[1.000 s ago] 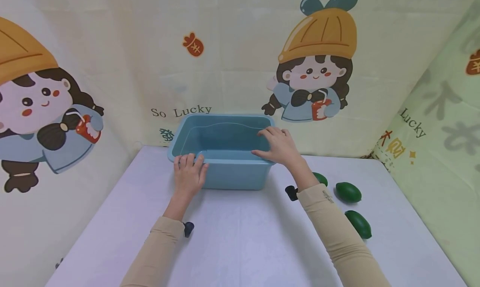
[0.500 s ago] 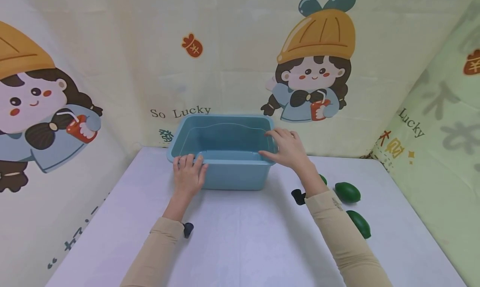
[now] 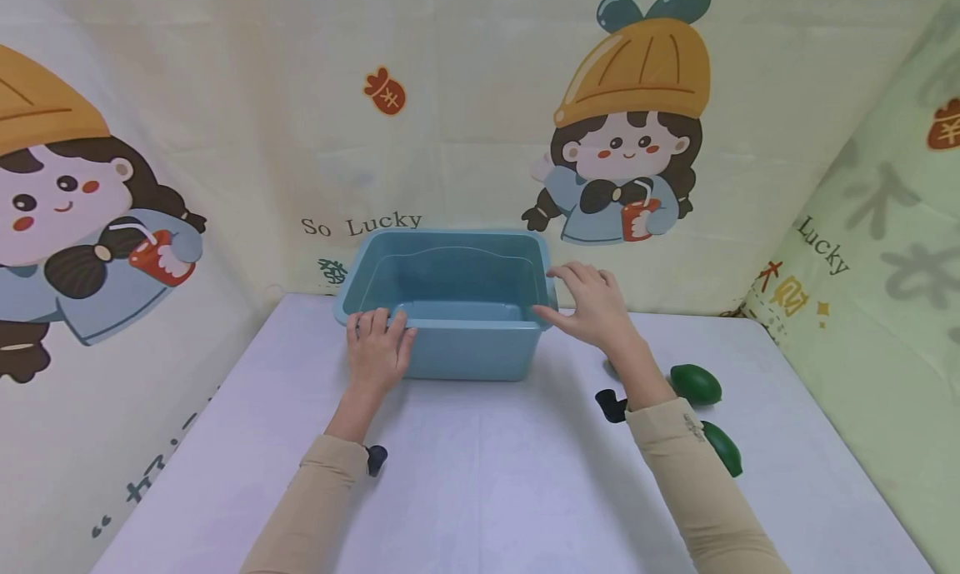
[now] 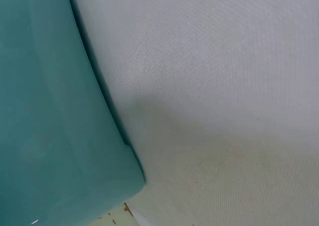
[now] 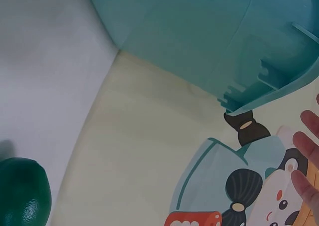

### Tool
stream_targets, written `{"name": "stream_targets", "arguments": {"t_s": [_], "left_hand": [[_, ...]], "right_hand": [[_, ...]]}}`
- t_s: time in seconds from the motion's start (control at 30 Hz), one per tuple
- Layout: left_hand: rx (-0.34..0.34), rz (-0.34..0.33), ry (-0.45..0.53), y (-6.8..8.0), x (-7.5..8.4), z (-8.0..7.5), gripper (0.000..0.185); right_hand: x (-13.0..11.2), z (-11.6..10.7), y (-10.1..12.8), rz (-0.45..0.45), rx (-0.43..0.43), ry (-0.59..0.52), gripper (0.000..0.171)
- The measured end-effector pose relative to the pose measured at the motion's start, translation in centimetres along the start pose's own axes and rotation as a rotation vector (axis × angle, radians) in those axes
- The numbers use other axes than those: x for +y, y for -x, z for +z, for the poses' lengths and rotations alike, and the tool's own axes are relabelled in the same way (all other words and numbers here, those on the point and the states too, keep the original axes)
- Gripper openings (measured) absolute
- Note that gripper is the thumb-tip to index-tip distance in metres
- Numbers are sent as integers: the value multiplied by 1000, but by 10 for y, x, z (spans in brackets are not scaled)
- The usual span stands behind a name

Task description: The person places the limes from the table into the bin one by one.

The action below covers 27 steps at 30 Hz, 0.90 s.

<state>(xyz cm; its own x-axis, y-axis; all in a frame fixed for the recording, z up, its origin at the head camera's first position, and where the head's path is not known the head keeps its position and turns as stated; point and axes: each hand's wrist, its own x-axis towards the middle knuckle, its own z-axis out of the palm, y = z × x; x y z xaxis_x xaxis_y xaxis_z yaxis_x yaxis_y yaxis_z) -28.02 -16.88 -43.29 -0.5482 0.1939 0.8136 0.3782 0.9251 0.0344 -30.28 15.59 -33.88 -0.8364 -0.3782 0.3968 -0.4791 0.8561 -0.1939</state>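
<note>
I see a big white table (image 3: 487, 474) that fills the bottom half of the frame, with a cartoon cloth (image 3: 450, 99) hanging behind it. In the middle of the frame sits a blue tub (image 3: 450, 341), back near the cloth. I see nothing inside it.

My left hand (image 3: 377, 349) rests on the tub's near rim, fingers lying flat over the edge. My right hand (image 3: 592, 306) is just beside the tub's right rim with its fingers straight and spread; I cannot tell if the tips touch the rim. It holds nothing.

At the right of the frame lie two green fruits (image 3: 696, 383) on the table, apart from the tub. My right sleeve hides part of one.

I think no fruit is in the tub yet, so the putting-in is all left to do.

There is lots of bare table in front of the tub. The table's right edge is near the fruits, and the cloth is close behind the tub.
</note>
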Motion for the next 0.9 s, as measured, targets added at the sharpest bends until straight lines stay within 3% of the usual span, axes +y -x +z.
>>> {"name": "stream_targets", "arguments": {"t_s": [0.23,0.9], "left_hand": [[-34,-12,-3,0,1,-2,47],[-30,-1,-12,0,1,-1,46]], "right_hand": [[5,-1,9,9,42,-6,62],[15,-4,37,58,82,-13,61]]}}
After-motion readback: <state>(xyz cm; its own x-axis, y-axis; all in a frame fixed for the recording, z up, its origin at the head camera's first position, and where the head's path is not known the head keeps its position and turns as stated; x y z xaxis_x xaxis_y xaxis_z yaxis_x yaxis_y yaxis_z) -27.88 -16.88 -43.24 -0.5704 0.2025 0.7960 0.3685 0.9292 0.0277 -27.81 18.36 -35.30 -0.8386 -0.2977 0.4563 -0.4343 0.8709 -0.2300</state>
